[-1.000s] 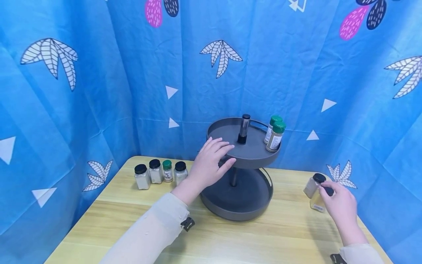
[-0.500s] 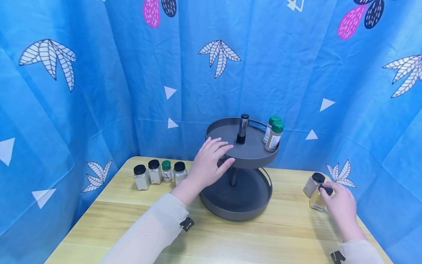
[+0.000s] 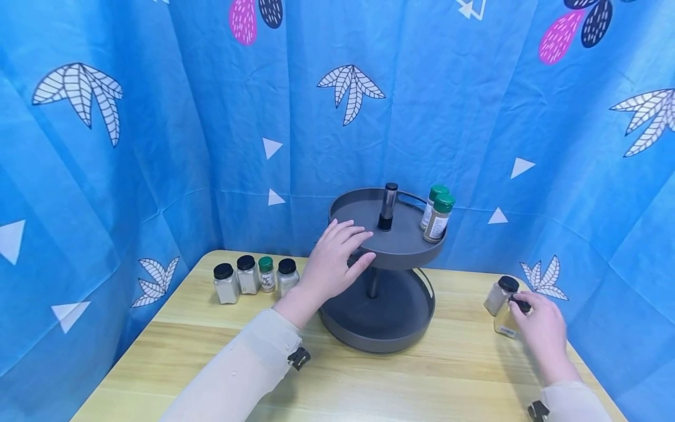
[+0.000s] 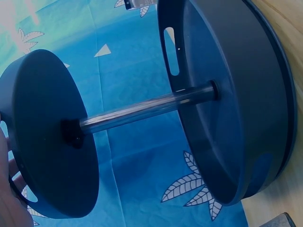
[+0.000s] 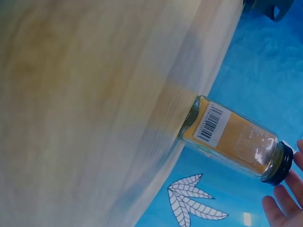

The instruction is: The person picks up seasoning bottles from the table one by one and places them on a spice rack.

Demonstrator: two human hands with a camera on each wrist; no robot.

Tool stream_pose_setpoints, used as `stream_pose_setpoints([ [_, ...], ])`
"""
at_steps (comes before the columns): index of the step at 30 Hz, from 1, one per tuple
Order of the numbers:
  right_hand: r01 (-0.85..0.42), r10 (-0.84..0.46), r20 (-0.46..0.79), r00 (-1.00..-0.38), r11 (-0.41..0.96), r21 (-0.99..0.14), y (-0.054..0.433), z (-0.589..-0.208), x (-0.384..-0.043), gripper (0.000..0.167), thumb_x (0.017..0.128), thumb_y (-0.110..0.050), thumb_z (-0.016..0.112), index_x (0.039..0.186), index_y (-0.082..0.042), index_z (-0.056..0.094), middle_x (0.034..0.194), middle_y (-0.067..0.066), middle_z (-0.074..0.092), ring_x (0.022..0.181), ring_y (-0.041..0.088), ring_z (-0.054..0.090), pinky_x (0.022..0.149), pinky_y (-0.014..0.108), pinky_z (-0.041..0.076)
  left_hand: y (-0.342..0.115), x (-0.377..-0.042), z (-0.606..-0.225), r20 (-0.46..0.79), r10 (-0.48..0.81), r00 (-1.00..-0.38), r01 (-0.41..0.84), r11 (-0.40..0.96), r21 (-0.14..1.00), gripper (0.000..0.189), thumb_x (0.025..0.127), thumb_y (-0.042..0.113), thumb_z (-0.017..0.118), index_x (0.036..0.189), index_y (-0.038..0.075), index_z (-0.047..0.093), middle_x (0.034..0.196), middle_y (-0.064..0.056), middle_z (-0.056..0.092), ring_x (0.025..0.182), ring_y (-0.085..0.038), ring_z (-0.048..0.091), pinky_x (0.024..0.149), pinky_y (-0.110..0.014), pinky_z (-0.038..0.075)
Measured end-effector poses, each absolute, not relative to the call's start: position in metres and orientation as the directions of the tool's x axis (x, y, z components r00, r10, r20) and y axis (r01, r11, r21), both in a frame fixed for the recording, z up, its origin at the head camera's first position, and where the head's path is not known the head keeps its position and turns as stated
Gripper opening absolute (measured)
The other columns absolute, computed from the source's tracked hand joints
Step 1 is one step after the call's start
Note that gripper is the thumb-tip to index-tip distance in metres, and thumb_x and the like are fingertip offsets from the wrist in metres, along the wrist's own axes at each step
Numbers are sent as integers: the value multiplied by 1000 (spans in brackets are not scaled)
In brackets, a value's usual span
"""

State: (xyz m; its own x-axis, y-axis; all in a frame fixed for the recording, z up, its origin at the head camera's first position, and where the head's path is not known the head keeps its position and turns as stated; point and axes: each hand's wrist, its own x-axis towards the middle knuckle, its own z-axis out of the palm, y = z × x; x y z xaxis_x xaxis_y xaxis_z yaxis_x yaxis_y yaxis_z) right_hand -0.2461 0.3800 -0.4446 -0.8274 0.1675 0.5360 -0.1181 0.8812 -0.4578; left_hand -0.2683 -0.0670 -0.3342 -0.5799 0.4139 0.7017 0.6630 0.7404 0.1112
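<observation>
A two-tier dark grey turntable (image 3: pixel 377 334) stands on the table. My left hand (image 3: pixel 332 261) lies at the near left rim of its upper tray (image 3: pixel 411 258), fingers extended and spread; the left wrist view shows only part of this hand beside the upper tray (image 4: pixel 52 137). At the right, my right hand (image 3: pixel 545 331) pinches the black cap of a square glass spice jar (image 3: pixel 505 322) with yellow contents. In the right wrist view this spice jar (image 5: pixel 232 137) shows a barcode label, with fingers (image 5: pixel 284 201) at its cap. A second black-capped jar (image 3: pixel 498 296) stands just behind it.
Two green-capped spice bottles (image 3: pixel 437 223) stand on the upper tray's right side, near the central post (image 3: pixel 388 205). Left of the turntable, several jars (image 3: pixel 227 287) with black or green caps stand in a row. A blue patterned curtain (image 3: pixel 253 117) encloses the wooden table (image 3: pixel 174 351).
The view has shifted very slightly. Both hands keep their places, the left at the upper tray and the right on the spice jar's cap.
</observation>
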Motion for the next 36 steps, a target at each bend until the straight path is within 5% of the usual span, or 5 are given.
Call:
stream_pose_setpoints([
  [36, -117, 108, 511, -853, 914, -389, 384, -449, -256, 26, 86, -5, 71, 109, 8, 69, 113, 34, 62, 104, 53, 57, 88, 66, 43, -68, -267, -334, 699, 415, -582, 662, 741, 112, 47, 102, 50, 50, 137, 20, 62, 139, -1, 60, 142, -21, 40, 124, -40, 14],
])
